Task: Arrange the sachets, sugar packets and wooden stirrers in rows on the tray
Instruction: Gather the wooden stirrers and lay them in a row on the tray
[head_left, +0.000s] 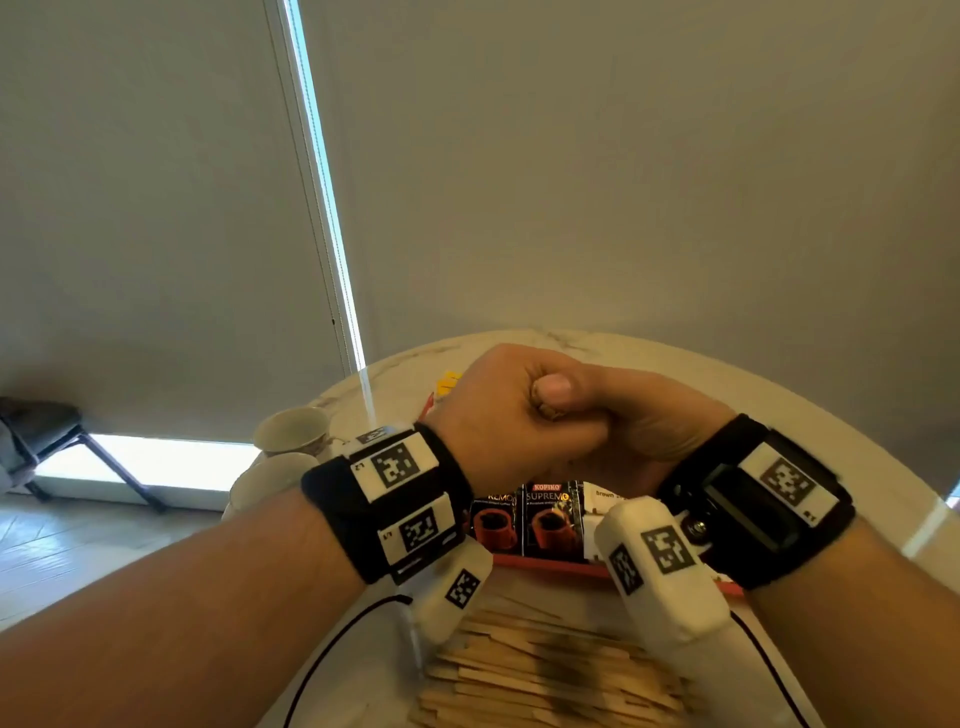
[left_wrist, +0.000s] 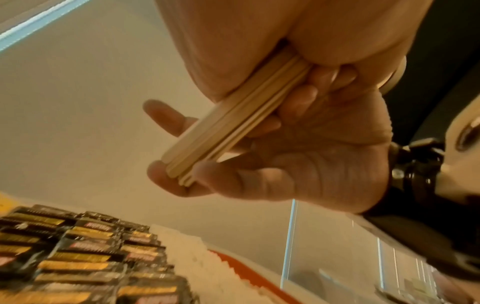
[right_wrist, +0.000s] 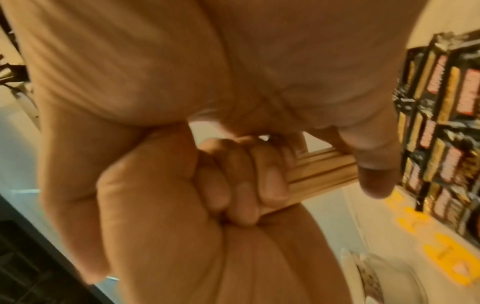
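Head view: you're holding your left hand (head_left: 498, 415) and right hand (head_left: 649, 431) together above the red tray (head_left: 545, 565), loose stirrers (head_left: 535, 670) lying on the tabletop (head_left: 395, 374).

Left wrist: both hands' fingers are gripping a stirrer bundle (left_wrist: 228, 123) over the sachets (left_wrist: 85, 261).

Right wrist: your fingers (right_wrist: 376, 160) are curling around it.

Both hands are bunched up close around a bundle of wooden stirrers (right_wrist: 324, 170), left hand (right_wrist: 182, 216) gripping below, right hand (right_wrist: 207, 72) pinching from above, with rows of black coffee sachets (right_wrist: 446, 127) off to the side.
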